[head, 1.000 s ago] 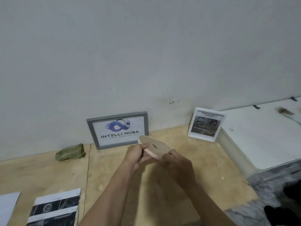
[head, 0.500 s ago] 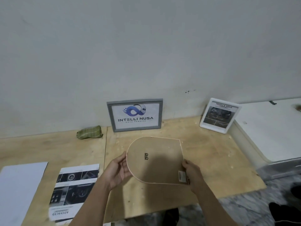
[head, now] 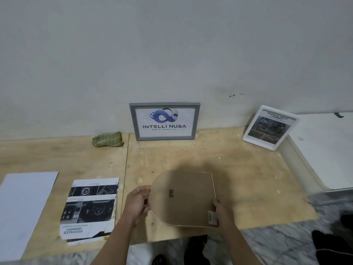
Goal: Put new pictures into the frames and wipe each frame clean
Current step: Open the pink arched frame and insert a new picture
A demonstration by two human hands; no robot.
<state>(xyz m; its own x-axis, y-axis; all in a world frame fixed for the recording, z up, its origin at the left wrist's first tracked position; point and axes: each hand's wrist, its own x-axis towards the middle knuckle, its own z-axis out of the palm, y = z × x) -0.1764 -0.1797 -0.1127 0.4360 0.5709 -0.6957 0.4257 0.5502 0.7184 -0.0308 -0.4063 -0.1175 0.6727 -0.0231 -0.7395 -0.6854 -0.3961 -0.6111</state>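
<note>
Both hands, the left hand point(head: 138, 200) and right hand point(head: 221, 210), gripped the arch-shaped frame point(head: 182, 197) by its edges, back side up. It had dropped from chest height, edge-on, to low over the wooden surface point(head: 238, 169), likely ready for opening. Two loose prints point(head: 89, 207) lay left; beyond, one green cloth point(head: 108, 139), one grey frame point(head: 164, 121) and one white frame point(head: 270, 127).
</note>
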